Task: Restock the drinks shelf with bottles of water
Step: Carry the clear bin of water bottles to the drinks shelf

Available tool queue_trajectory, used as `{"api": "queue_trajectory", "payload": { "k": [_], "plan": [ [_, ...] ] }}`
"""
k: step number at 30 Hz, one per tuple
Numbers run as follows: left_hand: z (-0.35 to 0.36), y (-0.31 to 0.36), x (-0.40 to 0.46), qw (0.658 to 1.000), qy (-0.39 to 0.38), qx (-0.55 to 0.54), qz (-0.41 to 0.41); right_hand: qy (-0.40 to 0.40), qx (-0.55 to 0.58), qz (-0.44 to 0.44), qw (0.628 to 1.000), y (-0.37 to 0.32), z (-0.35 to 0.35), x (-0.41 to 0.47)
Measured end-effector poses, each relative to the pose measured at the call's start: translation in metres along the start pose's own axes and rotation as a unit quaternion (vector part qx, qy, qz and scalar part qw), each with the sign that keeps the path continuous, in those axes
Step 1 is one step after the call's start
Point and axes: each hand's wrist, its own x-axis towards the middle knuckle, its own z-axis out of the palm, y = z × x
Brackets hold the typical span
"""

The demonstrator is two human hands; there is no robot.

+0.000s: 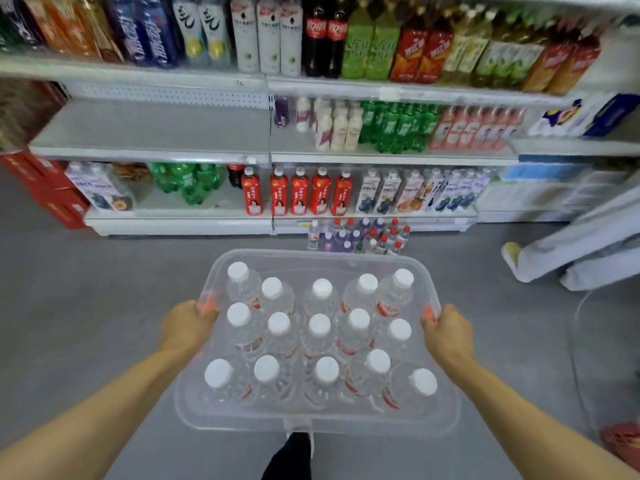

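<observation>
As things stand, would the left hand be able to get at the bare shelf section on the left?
Probably not yet. The left hand grips the bin of water bottles, as does the right hand. Nothing blocks the bare shelf, but open floor lies between.

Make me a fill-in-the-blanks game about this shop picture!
1. The bottles in the bin have ____ caps.
2. The left hand and right hand hold the bin by its ____.
3. The bin holds ____ rows of five bottles.
4. The empty shelf is on the ____ side.

Missing words: white; handles; three; left
</observation>
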Motion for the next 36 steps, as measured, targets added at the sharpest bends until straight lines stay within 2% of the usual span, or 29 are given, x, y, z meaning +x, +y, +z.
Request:
{"api": "queue_trajectory", "payload": {
  "k": [10, 18, 25, 31, 36],
  "plan": [
    [0.008, 0.082, 0.111, 0.999, 0.014, 0.005, -0.041, -0.035, -0.004, -0.026, 0.999, -0.086, 0.023, 0.146],
    [0.025, 0.115, 0.156, 0.986, 0.055, -0.045, -0.149, -0.089, -0.045, -0.104, 0.990, -0.152, 0.052, 0.271],
    [0.047, 0.143, 0.160, 0.952, 0.116, -0.128, -0.251, -0.172, -0.072, -0.246, 0.951, -0.220, 0.076, 0.363],
    [0.063, 0.154, 0.164, 0.922, 0.151, -0.131, -0.331, -0.212, -0.091, -0.346, 0.910, -0.281, 0.091, 0.394],
    [0.071, 0.144, 0.184, 0.901, 0.154, -0.159, -0.374, -0.244, -0.091, -0.370, 0.892, -0.309, 0.120, 0.414]
  ]
}}
